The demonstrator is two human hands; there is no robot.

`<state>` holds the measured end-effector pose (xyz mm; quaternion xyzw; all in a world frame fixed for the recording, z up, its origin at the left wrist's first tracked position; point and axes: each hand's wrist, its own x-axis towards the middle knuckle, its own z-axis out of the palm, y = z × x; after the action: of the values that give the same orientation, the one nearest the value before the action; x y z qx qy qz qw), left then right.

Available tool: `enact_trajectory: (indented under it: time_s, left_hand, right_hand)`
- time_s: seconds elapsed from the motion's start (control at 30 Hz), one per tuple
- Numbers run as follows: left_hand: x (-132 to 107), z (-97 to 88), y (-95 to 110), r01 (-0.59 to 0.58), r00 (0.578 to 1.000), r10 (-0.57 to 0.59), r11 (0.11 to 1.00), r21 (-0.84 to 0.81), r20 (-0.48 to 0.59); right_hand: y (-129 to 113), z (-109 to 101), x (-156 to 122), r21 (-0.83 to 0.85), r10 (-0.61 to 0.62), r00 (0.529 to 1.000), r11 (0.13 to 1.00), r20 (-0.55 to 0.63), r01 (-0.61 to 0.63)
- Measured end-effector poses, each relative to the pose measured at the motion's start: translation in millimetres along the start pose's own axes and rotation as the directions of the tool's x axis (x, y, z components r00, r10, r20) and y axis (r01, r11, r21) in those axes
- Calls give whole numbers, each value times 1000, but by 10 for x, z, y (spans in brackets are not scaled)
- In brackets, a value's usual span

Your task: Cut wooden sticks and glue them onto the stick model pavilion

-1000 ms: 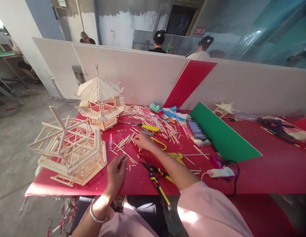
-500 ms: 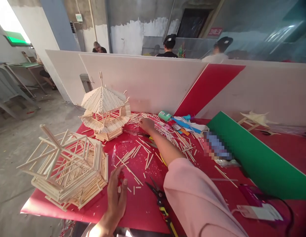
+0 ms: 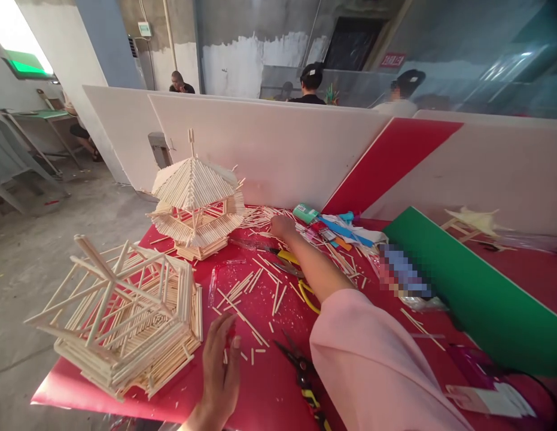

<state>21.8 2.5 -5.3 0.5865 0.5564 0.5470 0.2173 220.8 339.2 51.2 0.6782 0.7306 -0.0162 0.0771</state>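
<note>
My right hand (image 3: 282,227) reaches far across the red table (image 3: 269,389) into the pile of thin wooden sticks (image 3: 264,216) by the white partition, its fingers curled down onto them; what they grip is hidden. My left hand (image 3: 221,365) rests near the table's front edge with fingers stretched flat, beside short stick pieces (image 3: 249,332). A open-framed stick model (image 3: 121,311) lies just left of that hand. A finished stick pavilion (image 3: 195,200) stands behind it.
Yellow-handled cutters (image 3: 287,258) and black-and-yellow pliers (image 3: 305,374) lie among scattered sticks. A green board (image 3: 466,287) leans at the right, with packets (image 3: 332,227) and a white power strip (image 3: 498,398) nearby. People sit behind the partition (image 3: 278,143).
My right hand moved from the middle of the table to the far stick pile. My left hand went from a loose curl to lying flat. The view shifted closer and leftward.
</note>
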Motion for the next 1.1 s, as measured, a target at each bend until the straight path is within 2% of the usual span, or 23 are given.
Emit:
enact_trajectory:
  time_s: [0.17,0.37,0.67,0.8,0.93,1.1]
  left_hand:
    - [1,6,-3,7,1000,-7,1000,7,8]
    - [21,6,-4,8,1000,-7,1000,-21,28]
    - [51,-13,1,2,999,-1,999,-36,33]
    - [54,-12,-14,-22,999,23,999,-27,32]
    - [55,-13,-12,-30,999,30,1000,-2,45]
    - [60,-26,-22,-46,998,46,999,3,36]
  right_hand:
    - [176,9,-39,-65,22,1000,998,-1,-22]
    - [216,6,-91,-77,-30,999,997,26,32]
    - [344,-25,-167,-30,-19,996,999,89,22]
    - [430,6,-241,73,-23,998,997,50,20]
    - [526,-42,-320,259,-46,998,964,-42,55]
    - [601,-364,-440,533,-24,972,833,-232,148]
